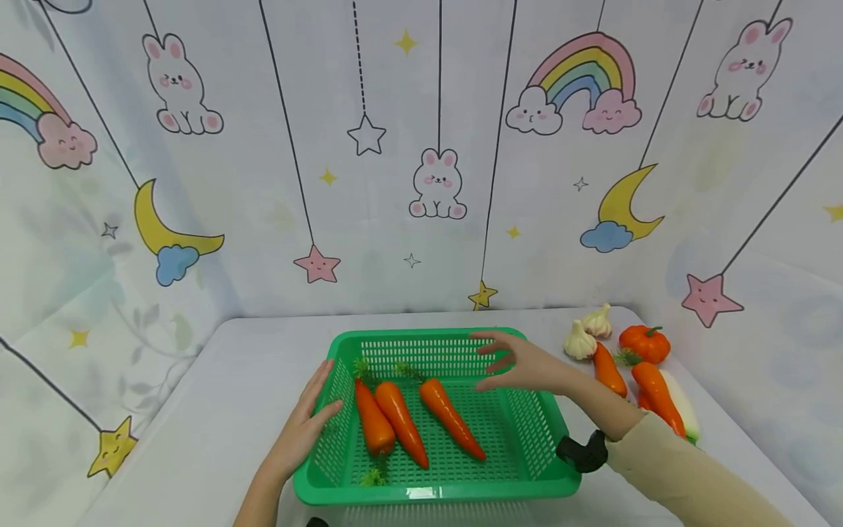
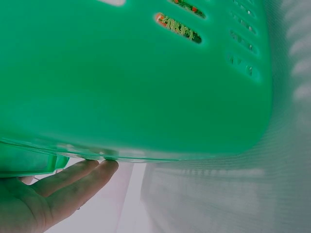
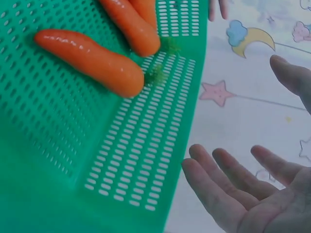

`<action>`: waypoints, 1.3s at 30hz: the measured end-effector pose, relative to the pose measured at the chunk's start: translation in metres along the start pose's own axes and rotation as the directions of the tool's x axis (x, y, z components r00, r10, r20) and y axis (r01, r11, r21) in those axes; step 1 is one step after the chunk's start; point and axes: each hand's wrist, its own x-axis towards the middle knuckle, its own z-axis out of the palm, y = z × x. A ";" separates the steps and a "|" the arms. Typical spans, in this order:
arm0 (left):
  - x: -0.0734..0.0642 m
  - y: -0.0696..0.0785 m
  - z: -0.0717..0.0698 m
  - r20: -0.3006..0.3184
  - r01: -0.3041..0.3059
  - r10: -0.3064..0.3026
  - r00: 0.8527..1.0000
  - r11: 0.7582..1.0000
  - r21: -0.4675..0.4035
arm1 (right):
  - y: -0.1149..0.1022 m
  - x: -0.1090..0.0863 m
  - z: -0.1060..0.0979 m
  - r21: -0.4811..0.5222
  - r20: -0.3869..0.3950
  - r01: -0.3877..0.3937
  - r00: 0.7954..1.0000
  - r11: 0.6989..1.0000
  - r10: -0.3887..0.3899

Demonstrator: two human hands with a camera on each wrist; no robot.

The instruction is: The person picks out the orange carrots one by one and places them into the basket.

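A green perforated plastic basket stands on the table with three orange carrots inside. One carrot lies at the left, another carrot right beside it, and a third carrot slants near the middle. My left hand is at the basket's left rim, its fingers nearly straight and the thumb over the edge; in the left wrist view its fingertips touch the green rim. Over the basket's right back part hovers my right hand, fingers spread and holding nothing.
Right of the basket lie garlic bulbs, a small orange pumpkin, more carrots and a pale vegetable, partly covered. A patterned cloth hangs behind and beside the white table.
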 end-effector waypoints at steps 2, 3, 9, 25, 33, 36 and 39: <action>0.000 0.000 0.000 0.003 0.002 -0.002 1.000 1.000 0.005 | 0.003 -0.007 -0.005 0.004 -0.017 0.007 1.000 1.000 -0.007; 0.000 0.000 0.000 0.003 0.002 -0.002 1.000 1.000 0.008 | 0.004 -0.011 -0.008 0.005 -0.028 0.009 1.000 1.000 -0.009; 0.001 -0.001 0.001 0.002 0.002 -0.002 1.000 1.000 0.007 | 0.008 -0.032 -0.023 -0.020 -0.116 0.025 0.993 0.999 -0.027; 0.001 0.000 0.001 0.003 0.011 -0.011 1.000 1.000 -0.004 | 0.028 -0.071 -0.057 -0.137 -0.341 -0.036 0.940 0.990 -0.013; 0.001 0.000 0.002 0.003 0.012 -0.012 1.000 1.000 -0.006 | 0.051 -0.083 -0.072 -0.168 -0.423 -0.144 0.904 0.975 0.061; 0.001 -0.001 0.001 0.000 0.017 -0.017 1.000 1.000 -0.007 | 0.063 -0.085 -0.077 -0.192 -0.448 -0.175 0.891 0.966 0.072; 0.002 -0.001 0.000 0.000 0.022 -0.022 1.000 1.000 0.000 | 0.073 -0.087 -0.081 -0.191 -0.460 -0.200 0.883 0.961 0.092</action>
